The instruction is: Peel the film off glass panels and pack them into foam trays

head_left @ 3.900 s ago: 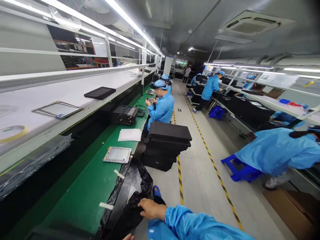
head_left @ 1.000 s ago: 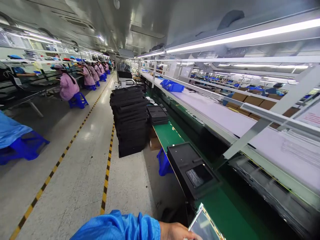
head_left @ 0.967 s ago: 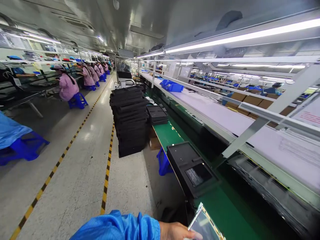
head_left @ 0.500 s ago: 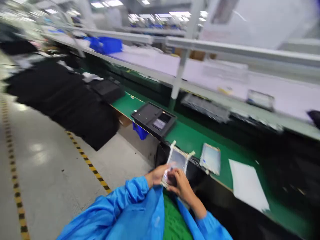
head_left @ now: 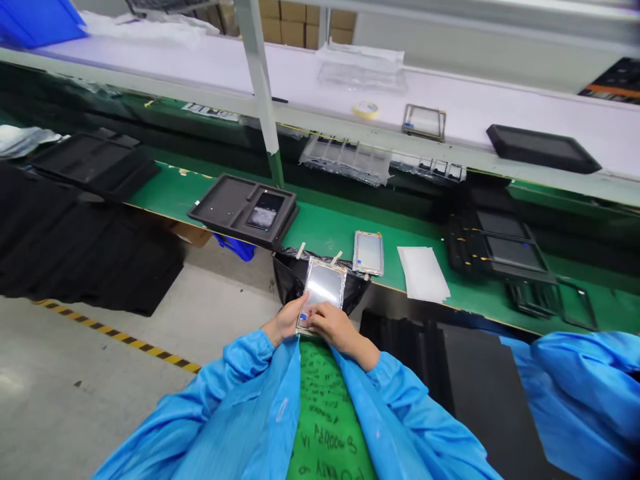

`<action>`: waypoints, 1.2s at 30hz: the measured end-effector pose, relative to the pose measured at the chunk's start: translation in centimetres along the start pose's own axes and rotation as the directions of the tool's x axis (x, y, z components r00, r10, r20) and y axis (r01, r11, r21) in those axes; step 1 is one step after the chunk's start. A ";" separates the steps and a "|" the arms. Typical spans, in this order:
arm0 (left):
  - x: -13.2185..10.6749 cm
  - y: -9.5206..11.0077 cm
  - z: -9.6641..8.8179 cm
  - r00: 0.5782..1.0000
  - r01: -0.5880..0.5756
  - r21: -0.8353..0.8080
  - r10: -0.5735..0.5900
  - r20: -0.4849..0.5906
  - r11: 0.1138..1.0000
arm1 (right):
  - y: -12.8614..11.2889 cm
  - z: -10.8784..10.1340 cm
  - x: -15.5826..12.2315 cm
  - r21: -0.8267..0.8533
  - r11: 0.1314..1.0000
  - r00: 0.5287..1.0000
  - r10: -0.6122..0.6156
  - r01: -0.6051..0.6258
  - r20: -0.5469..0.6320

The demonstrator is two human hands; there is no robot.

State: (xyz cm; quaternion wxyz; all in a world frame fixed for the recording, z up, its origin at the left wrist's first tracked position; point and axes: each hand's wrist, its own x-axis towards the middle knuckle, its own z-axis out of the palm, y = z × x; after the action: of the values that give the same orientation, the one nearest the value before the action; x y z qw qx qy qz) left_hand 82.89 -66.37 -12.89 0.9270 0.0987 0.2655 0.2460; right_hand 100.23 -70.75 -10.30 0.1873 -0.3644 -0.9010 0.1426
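Both of my hands hold a small flat display panel point(head_left: 324, 289) with a shiny grey face, close to my body. My left hand point(head_left: 286, 321) grips its lower left edge, and my right hand point(head_left: 331, 323) closes on its lower right part with the fingers on the face. The panel hangs over a black plastic bag point(head_left: 287, 277) at the front edge of the green workbench point(head_left: 330, 233). A second, similar panel point(head_left: 369, 253) lies flat on the bench just beyond. Blue sleeves cover both my arms.
A black tray point(head_left: 243, 211) holding one part lies left on the bench, a white sheet point(head_left: 423, 273) right of the second panel, black frames point(head_left: 503, 248) further right. Black tray stacks point(head_left: 85, 233) stand on the floor at left. A co-worker's blue sleeve point(head_left: 585, 387) is at right.
My view has swung from looking along the aisle down to the bench. My right hand has joined the left on the panel, which now sits lower and nearer my body.
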 end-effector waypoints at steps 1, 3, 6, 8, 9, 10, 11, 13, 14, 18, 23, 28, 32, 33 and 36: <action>0.0 -0.1 0.2 1.000 -0.003 0.000 0.003 0.007 1.000 | -0.2 0.2 -0.2 -0.042 0.999 1.000 -0.012 0.012 0.002; 0.0 -0.3 0.5 0.999 -0.025 0.012 0.025 0.027 1.000 | -0.5 0.8 -0.6 -0.124 0.992 1.000 -0.028 0.028 0.001; -0.5 -0.9 0.7 0.995 -0.081 0.086 0.076 0.058 0.993 | -0.6 1.6 -1.2 -0.176 0.983 0.999 -0.047 0.043 -0.016; -1.0 -1.5 0.6 0.988 -0.141 0.197 0.127 0.083 0.970 | -0.3 1.7 -1.5 -0.176 0.984 0.998 -0.040 0.031 -0.047; -1.2 -1.7 0.5 0.983 -0.173 0.260 0.151 0.102 0.950 | -0.1 1.6 -1.6 -0.170 0.985 0.998 -0.027 0.016 -0.062; -1.5 -2.0 0.4 0.978 -0.196 0.320 0.163 0.128 0.927 | 0.1 1.4 -1.6 -0.161 0.987 0.997 -0.012 0.000 -0.076; -1.7 -2.1 0.3 0.975 -0.209 0.371 0.162 0.154 0.905 | 0.3 1.1 -1.6 -0.145 0.989 0.997 -0.005 -0.007 -0.081; -2.1 -2.4 0.2 0.973 -0.209 0.441 0.140 0.184 0.873 | 0.5 0.3 -1.5 -0.106 0.994 0.997 -0.026 0.019 -0.067; -2.2 -2.5 0.2 0.973 -0.208 0.468 0.134 0.186 0.859 | 0.6 -0.3 -1.4 -0.090 0.995 0.997 -0.048 0.042 -0.058; -2.4 -2.3 0.9 0.965 -0.261 0.612 0.209 0.156 0.747 | 0.4 -2.9 -0.5 -0.092 0.989 0.992 -0.120 0.117 -0.032; -3.2 -1.0 3.8 0.954 -0.258 0.738 0.287 0.090 0.623 | -0.1 -6.8 0.8 -0.036 0.998 0.994 -0.061 0.058 -0.088; -5.4 0.1 3.8 0.987 -0.108 0.679 0.158 -0.013 0.726 | 3.8 -13.2 -1.3 0.342 0.910 0.827 0.373 -0.237 -0.421; -7.4 0.6 0.9 0.969 -0.108 0.508 0.205 -0.139 0.855 | 9.4 -17.7 -6.7 0.495 0.761 0.361 0.640 -0.419 -0.679; -7.7 0.7 0.4 0.965 -0.114 0.479 0.211 -0.155 0.871 | 10.1 -17.8 -8.0 0.452 0.754 0.288 0.620 -0.477 -0.730; -8.0 0.4 -0.6 0.967 -0.098 0.441 0.191 -0.172 0.892 | 9.0 -15.3 -9.8 0.313 0.738 0.347 0.590 -0.597 -0.729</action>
State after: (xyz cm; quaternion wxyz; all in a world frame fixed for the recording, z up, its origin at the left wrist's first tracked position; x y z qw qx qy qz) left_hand 76.44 -70.06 -9.69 0.8282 0.2931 0.4013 0.2590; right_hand 118.94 -69.60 -2.51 0.4990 -0.6888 -0.5256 0.0197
